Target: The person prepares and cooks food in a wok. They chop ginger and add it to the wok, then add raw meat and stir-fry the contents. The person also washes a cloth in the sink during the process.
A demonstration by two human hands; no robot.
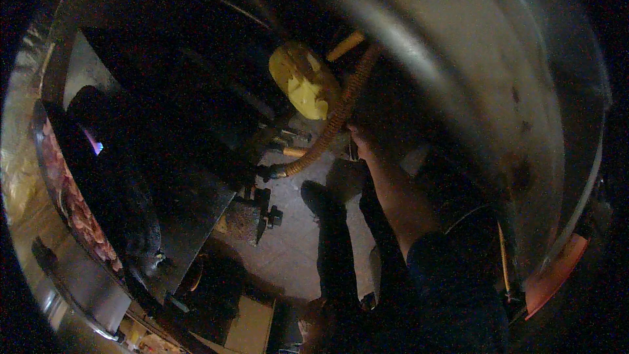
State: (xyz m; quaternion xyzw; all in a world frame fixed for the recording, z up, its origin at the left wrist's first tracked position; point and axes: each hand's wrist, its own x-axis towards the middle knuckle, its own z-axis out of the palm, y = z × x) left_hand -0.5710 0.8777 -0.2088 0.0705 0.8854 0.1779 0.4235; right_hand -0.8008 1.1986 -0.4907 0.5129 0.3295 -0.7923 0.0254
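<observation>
My right arm reaches forward in dim light, and my right hand [357, 141] is low in the shadow beside a ribbed brown hose [339, 115]. A thin, dull metal-looking piece is at its fingers; whether they grip it is too dark to tell. The hose curves down to a dark end fitting [271, 172]. Beyond it sits a yellow, crumpled-looking container or wrapped bundle [305, 83]. At the bottom edge, a dim skin-toned shape may be my left hand [308, 322], its fingers unclear. My dark-clad leg and shoe [334, 226] extend over the pale floor [295, 255].
A large pale curved panel [530, 83] arches overhead at right. Wooden handles [346, 45] [295, 151] lie near the hose. A rough block with a dark knob [245, 220] stands left of my foot. Near the bottom are a cardboard box [250, 324] and, leftward, a dark sheet edge [206, 236].
</observation>
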